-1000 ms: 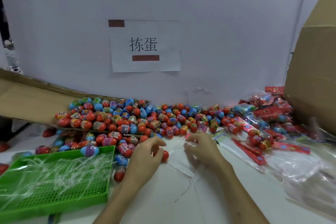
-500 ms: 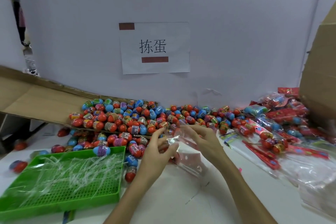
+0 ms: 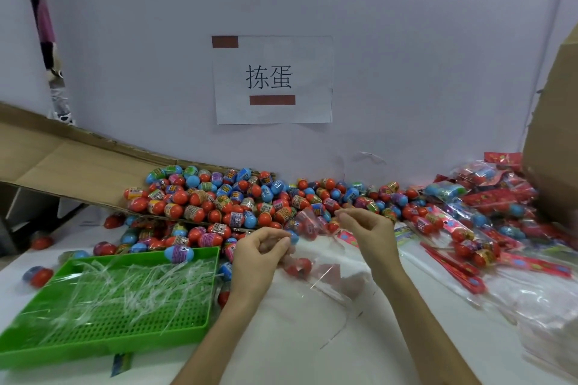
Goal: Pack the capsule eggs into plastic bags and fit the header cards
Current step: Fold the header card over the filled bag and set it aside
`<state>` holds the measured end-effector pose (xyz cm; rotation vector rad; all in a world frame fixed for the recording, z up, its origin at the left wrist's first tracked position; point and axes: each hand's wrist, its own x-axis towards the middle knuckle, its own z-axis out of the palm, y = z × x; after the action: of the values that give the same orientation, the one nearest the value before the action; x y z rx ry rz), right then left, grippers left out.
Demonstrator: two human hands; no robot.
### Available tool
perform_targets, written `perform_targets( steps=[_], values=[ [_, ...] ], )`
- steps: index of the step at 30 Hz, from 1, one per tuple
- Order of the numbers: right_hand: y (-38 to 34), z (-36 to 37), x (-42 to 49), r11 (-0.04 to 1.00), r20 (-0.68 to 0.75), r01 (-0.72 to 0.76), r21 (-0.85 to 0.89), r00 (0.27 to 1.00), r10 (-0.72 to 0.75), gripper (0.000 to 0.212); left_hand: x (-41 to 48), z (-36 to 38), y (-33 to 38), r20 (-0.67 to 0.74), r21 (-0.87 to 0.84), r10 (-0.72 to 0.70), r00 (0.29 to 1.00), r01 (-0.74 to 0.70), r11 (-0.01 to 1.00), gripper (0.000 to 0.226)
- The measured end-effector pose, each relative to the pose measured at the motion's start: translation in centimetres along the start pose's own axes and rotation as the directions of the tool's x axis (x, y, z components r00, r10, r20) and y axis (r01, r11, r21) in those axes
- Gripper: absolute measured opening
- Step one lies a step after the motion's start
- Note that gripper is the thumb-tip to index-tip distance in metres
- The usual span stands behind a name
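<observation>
Two hands: the left hand and right hand worked side by side over the middle of the white desk, with the plastic bag between them.
Left grip: the fingers were curled and the tips were together on the bag's 9 o'clock edge. A blue egg sat right at the fingertips; whether it was inside the film could not be told.
Right grip: thumb and forefinger were clamped on the bag's top edge at 1 o'clock, the other fingers loosely curled.
Bag: it was clear, raised at the mouth, with its lower end lying on the desk toward 5 o'clock. A red egg lay inside, just beside the left hand.
Capsule eggs: a heap of mostly red and blue ones lay at 12 o'clock of the hands, spilling off a cardboard flap at 10 o'clock.
Green tray: it sat at 8 o'clock and held clear plastic strips. One blue-and-purple egg rested at its far rim.
Header cards: they were red and lay flat at 3 o'clock.
Packed bags: these were piled at 2 o'clock against a cardboard box.
Spare bags: a clear stack lay at 4 o'clock.
Paper sign: it hung on the wall at 12 o'clock.
</observation>
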<state>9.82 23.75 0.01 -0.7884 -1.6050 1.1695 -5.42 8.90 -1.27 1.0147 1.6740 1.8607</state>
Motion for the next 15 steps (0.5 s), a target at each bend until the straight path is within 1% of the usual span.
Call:
perform_targets(
  steps=[1,2,3,4,5,6,7,9,10,11,12,13,14,15],
  values=[
    [0.4,-0.3,0.4,0.992,-0.069,-0.027,-0.121,0.997,0.019,0.021,0.0,0.0,0.0,-0.016,-0.008,-0.003,1.000,0.003,1.000,0.010],
    [0.8,-0.7,0.8,0.935,-0.113,-0.069,-0.347,0.993,0.031,0.036,0.0,0.0,0.0,-0.033,-0.018,-0.009,0.999,0.008,1.000,0.008],
    [1.3,-1.1,1.1,0.809,-0.124,-0.120,-0.575,0.991,0.059,0.056,0.0,0.0,0.0,-0.050,-0.023,-0.012,0.999,0.011,1.000,0.006],
    [1.6,-1.3,1.2,0.676,-0.129,-0.152,-0.721,0.988,0.085,0.074,0.1,0.0,0.0,-0.066,-0.020,-0.010,0.998,0.009,1.000,0.006],
    [1.8,-1.5,1.2,0.595,-0.134,-0.170,-0.786,0.985,0.105,0.085,0.1,0.0,0.0,-0.080,-0.008,-0.007,0.997,0.007,1.000,0.006],
    [1.7,-1.6,1.3,0.562,-0.137,-0.175,-0.808,0.984,0.109,0.090,0.1,0.0,-0.1,-0.092,0.008,-0.007,0.996,0.008,1.000,0.008],
    [1.7,-1.5,1.2,0.556,-0.140,-0.160,-0.816,0.987,0.079,0.090,0.2,0.0,-0.1,-0.104,0.023,-0.007,0.995,0.010,1.000,0.009],
    [1.3,-1.1,1.0,0.555,-0.089,-0.048,-0.830,0.995,-0.047,0.083,0.2,-0.1,-0.2,-0.130,0.050,-0.002,0.992,0.008,0.999,0.012],
    [1.0,-0.8,0.8,0.603,-0.027,0.034,-0.797,0.995,-0.092,0.077,0.2,-0.1,-0.2,-0.143,0.054,0.002,0.990,0.006,0.999,0.013],
    [0.7,-0.5,0.6,0.701,0.047,0.107,-0.705,0.993,-0.105,0.068,0.2,-0.1,-0.1,-0.157,0.053,0.006,0.988,0.003,0.999,0.014],
    [0.2,0.0,0.2,0.805,0.123,0.140,-0.576,0.989,-0.084,0.057,0.1,-0.1,0.0,-0.172,0.051,0.010,0.985,-0.001,0.999,0.015],
    [-0.1,0.4,-0.1,0.873,0.184,0.142,-0.467,0.981,-0.061,0.049,0.1,-0.2,0.0,-0.187,0.052,0.014,0.982,-0.004,0.999,0.016],
    [-0.4,0.6,-0.4,0.900,0.214,0.137,-0.414,0.976,-0.050,0.045,0.1,-0.2,0.0,-0.197,0.053,0.018,0.980,-0.008,0.999,0.016],
    [-0.6,0.8,-0.7,0.904,0.223,0.127,-0.408,0.974,-0.037,0.044,0.1,-0.3,0.1,-0.203,0.048,0.023,0.979,-0.014,0.999,0.015]
  ],
)
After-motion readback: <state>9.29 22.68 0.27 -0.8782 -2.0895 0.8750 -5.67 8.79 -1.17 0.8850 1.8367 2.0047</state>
